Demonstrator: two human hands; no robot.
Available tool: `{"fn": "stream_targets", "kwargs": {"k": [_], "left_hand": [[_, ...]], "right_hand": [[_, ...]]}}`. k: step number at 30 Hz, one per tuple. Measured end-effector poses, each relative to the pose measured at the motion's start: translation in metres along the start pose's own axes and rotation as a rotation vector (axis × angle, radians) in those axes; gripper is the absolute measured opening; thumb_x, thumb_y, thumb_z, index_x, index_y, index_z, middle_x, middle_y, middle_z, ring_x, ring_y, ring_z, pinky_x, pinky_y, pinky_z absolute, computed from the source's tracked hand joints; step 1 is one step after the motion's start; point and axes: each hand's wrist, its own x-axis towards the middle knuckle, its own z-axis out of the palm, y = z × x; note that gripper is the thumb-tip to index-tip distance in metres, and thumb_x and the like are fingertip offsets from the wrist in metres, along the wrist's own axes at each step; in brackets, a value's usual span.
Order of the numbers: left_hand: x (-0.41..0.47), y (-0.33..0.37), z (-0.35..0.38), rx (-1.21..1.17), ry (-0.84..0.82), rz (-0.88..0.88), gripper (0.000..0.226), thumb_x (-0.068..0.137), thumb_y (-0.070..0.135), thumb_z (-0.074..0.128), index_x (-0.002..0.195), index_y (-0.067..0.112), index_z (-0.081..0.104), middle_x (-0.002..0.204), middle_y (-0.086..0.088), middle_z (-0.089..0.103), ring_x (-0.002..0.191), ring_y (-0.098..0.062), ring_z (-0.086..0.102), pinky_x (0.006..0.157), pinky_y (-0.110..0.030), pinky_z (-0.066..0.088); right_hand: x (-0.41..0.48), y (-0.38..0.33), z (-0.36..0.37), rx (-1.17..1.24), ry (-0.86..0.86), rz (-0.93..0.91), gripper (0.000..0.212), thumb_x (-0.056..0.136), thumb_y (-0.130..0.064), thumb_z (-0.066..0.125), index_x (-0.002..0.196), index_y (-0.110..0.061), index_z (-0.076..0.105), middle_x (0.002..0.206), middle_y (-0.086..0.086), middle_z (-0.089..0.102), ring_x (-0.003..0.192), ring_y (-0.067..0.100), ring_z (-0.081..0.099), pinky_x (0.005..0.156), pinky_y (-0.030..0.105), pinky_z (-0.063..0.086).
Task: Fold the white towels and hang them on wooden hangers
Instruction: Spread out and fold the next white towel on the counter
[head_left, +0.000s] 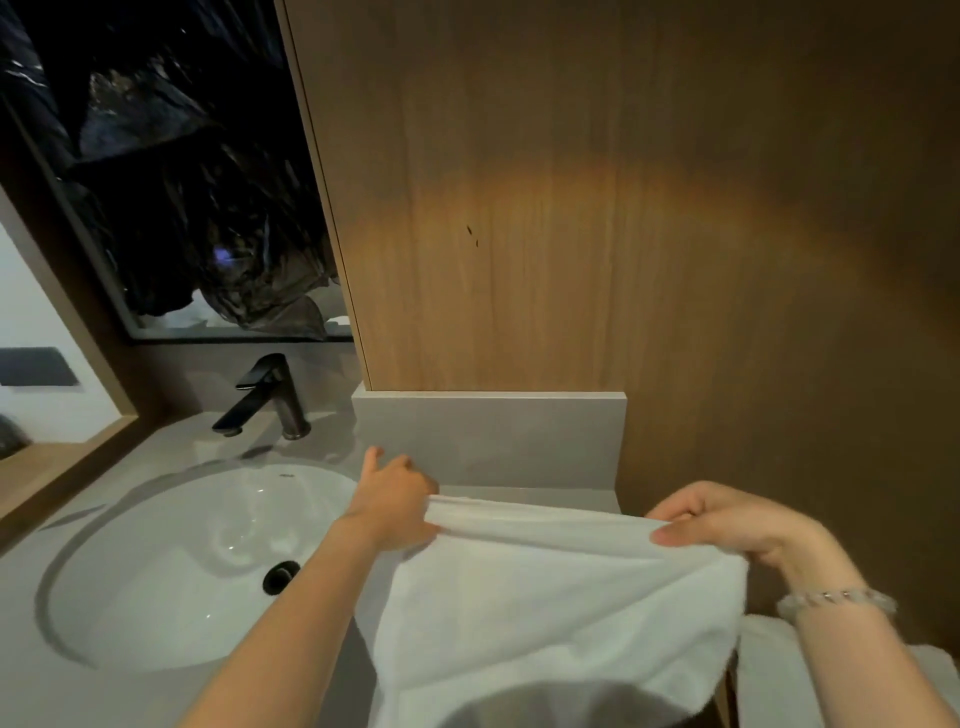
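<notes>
A white towel (545, 597) is stretched between both my hands over the right end of a grey counter. My left hand (397, 499) pinches its upper left edge beside the sink. My right hand (727, 525) grips the upper right edge, thumb on top, a beaded bracelet on the wrist. The towel's lower part hangs down toward me. More white towel cloth (769, 675) lies at the bottom right under my right forearm. No wooden hanger is in view.
A white oval sink (171, 561) with a dark drain is set in the grey counter (31, 649) at left, with a black faucet (270, 400) behind it. A mirror (171, 171) hangs above. A grey backsplash (488, 436) and wood-panelled wall (623, 208) stand straight ahead.
</notes>
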Motion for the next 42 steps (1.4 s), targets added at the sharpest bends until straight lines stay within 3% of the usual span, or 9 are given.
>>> {"fn": "stream_targets", "kwargs": {"k": [5, 10, 12, 16, 23, 28, 32, 37, 42], "left_hand": [[-0.008, -0.008, 0.003, -0.601, 0.024, -0.122, 0.014, 0.086, 0.035, 0.061, 0.099, 0.029, 0.064, 0.086, 0.012, 0.062, 0.095, -0.013, 0.058, 0.084, -0.025, 0.033], [-0.018, 0.006, -0.004, -1.342, -0.127, -0.158, 0.014, 0.089, 0.026, 0.064, 0.084, 0.014, 0.060, 0.077, 0.006, 0.069, 0.068, -0.007, 0.065, 0.064, -0.022, 0.050], [-0.019, 0.000, 0.000, -1.220, -0.087, -0.206, 0.022, 0.090, 0.026, 0.063, 0.071, 0.018, 0.054, 0.069, 0.006, 0.063, 0.065, -0.009, 0.059, 0.066, -0.021, 0.045], [-0.021, -0.019, 0.005, -0.953, -0.075, -0.264, 0.053, 0.089, 0.023, 0.063, 0.039, 0.024, 0.047, 0.042, 0.014, 0.048, 0.054, -0.008, 0.046, 0.060, -0.021, 0.039], [-0.022, -0.008, 0.000, -1.192, -0.109, -0.298, 0.035, 0.095, 0.032, 0.053, 0.065, 0.016, 0.047, 0.051, 0.005, 0.050, 0.049, -0.008, 0.052, 0.048, -0.018, 0.034], [-0.037, -0.018, 0.021, -1.269, -0.186, -0.242, 0.015, 0.092, 0.024, 0.060, 0.085, 0.014, 0.069, 0.078, 0.003, 0.071, 0.070, -0.011, 0.066, 0.069, -0.021, 0.049], [-0.059, -0.028, 0.048, -1.255, -0.398, -0.157, 0.020, 0.079, 0.027, 0.066, 0.092, 0.011, 0.070, 0.083, 0.004, 0.068, 0.077, -0.009, 0.062, 0.073, -0.021, 0.045], [-0.077, -0.032, 0.070, -1.319, -0.413, -0.188, 0.028, 0.069, 0.039, 0.067, 0.079, 0.013, 0.062, 0.065, 0.012, 0.058, 0.059, 0.000, 0.050, 0.056, -0.014, 0.035], [-0.076, -0.035, 0.075, -1.386, -0.350, -0.270, 0.027, 0.085, 0.033, 0.064, 0.070, 0.014, 0.053, 0.055, 0.010, 0.045, 0.050, -0.005, 0.037, 0.049, -0.018, 0.026]], "right_hand": [[-0.023, 0.005, -0.033, -0.069, -0.027, 0.063, 0.073, 0.031, -0.050, 0.091, 0.087, -0.006, 0.077, 0.087, 0.013, 0.074, 0.070, 0.017, 0.069, 0.061, 0.024, 0.053], [0.024, -0.010, 0.012, -0.265, 0.087, 0.115, 0.031, 0.066, -0.035, 0.083, 0.091, -0.020, 0.072, 0.082, -0.004, 0.070, 0.077, 0.013, 0.066, 0.074, 0.025, 0.052], [0.043, -0.011, 0.034, -0.260, 0.141, 0.075, 0.010, 0.077, -0.024, 0.078, 0.077, -0.019, 0.069, 0.067, -0.008, 0.063, 0.063, 0.006, 0.056, 0.063, 0.018, 0.044], [0.058, -0.011, 0.044, -0.268, 0.260, -0.031, 0.035, 0.085, -0.016, 0.070, 0.053, -0.014, 0.055, 0.039, -0.011, 0.043, 0.037, 0.002, 0.036, 0.046, 0.016, 0.031], [0.057, -0.045, 0.056, -0.463, -0.006, -0.018, 0.041, 0.084, -0.033, 0.068, 0.051, -0.020, 0.048, 0.046, -0.010, 0.040, 0.046, 0.008, 0.031, 0.051, 0.024, 0.025], [0.081, -0.043, 0.089, -0.543, -0.039, 0.082, 0.043, 0.075, -0.058, 0.064, 0.071, -0.016, 0.057, 0.074, -0.004, 0.051, 0.070, 0.014, 0.046, 0.066, 0.027, 0.035], [0.126, -0.036, 0.122, -0.546, 0.206, -0.014, 0.027, 0.094, -0.037, 0.047, 0.097, -0.016, 0.063, 0.107, 0.004, 0.066, 0.104, 0.024, 0.059, 0.080, 0.028, 0.041], [0.172, -0.027, 0.143, -0.587, 0.244, 0.106, 0.058, 0.093, -0.037, 0.048, 0.143, -0.009, 0.034, 0.149, 0.008, 0.036, 0.136, 0.026, 0.035, 0.106, 0.031, 0.035], [0.180, -0.028, 0.143, -0.501, 0.191, 0.166, 0.020, 0.081, -0.027, 0.059, 0.066, -0.020, 0.047, 0.076, 0.000, 0.054, 0.075, 0.022, 0.053, 0.055, 0.022, 0.038]]}}
